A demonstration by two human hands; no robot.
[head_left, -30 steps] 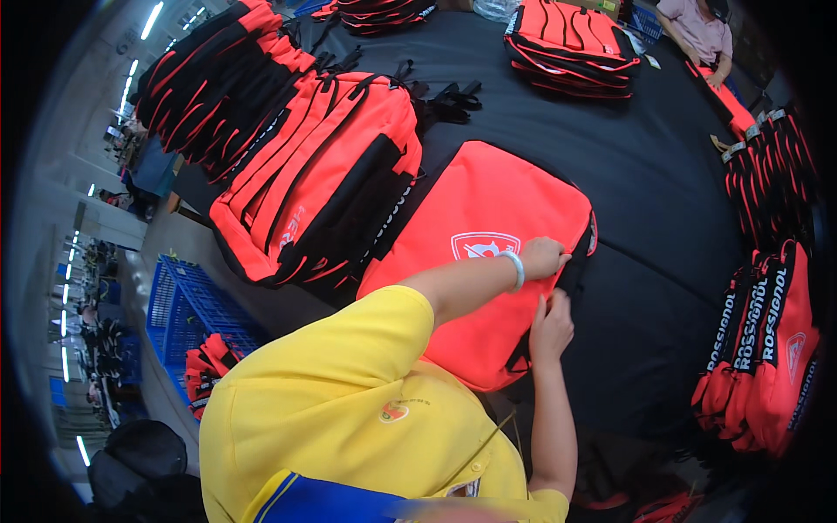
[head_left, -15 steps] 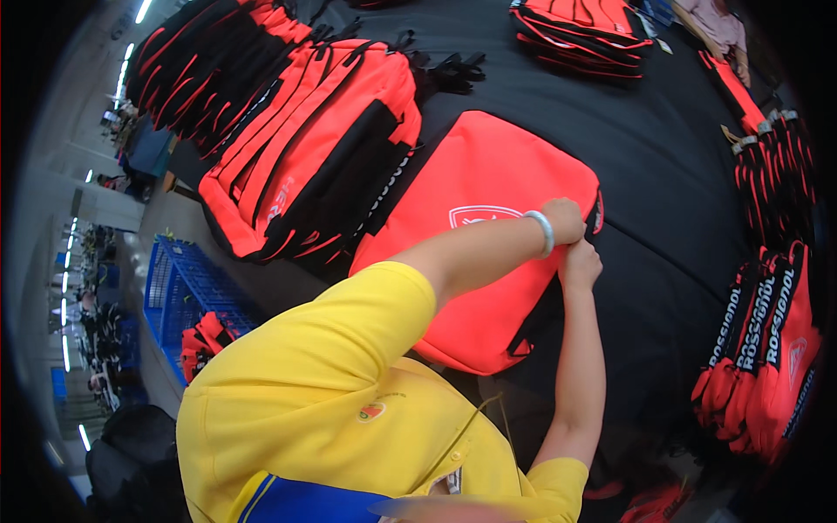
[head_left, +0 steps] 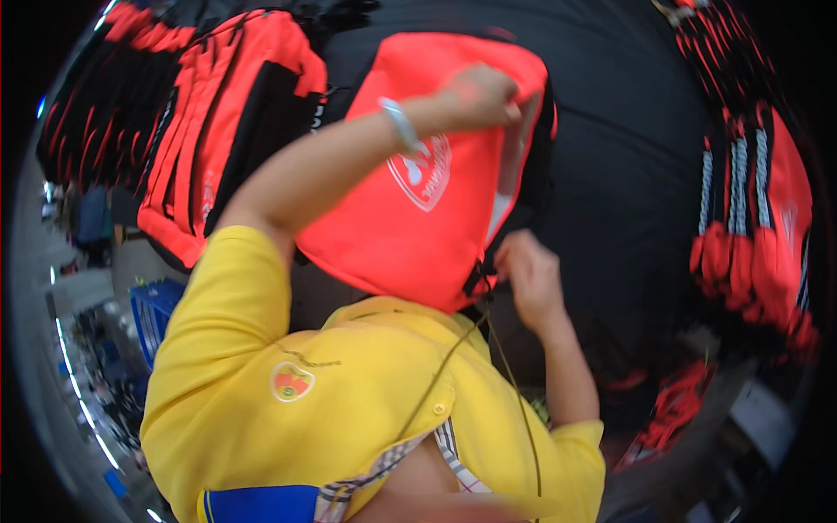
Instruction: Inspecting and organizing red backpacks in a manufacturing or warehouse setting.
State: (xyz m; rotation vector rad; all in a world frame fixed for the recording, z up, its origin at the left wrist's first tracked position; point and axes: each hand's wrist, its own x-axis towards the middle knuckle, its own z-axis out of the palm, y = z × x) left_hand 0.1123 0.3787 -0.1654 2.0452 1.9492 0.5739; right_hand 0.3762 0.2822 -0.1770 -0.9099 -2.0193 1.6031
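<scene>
A bright red-orange backpack (head_left: 375,227) with a white shield emblem lies on the black table surface in front of me. Along its right side the opening gapes, and a pale inside shows. My left hand (head_left: 484,96), with a pale bracelet at the wrist, is closed on the upper right edge of the front panel and lifts it. Beside the lower right corner, near a short black strap end (head_left: 478,281), my right hand (head_left: 530,272) has its fingers curled together. Whatever they pinch there is too small or hidden to make out.
Stacked red and black backpacks (head_left: 196,131) stand to the left. On the right are rows of similar bags (head_left: 741,218). A blue plastic crate (head_left: 155,314) sits below the left stack. The black table covering (head_left: 619,174) stretches right of the backpack.
My hands, together at the bag's right edge before, are now apart: the left up and away, the right lower. The bag's side now gapes. The whole view has shifted.
</scene>
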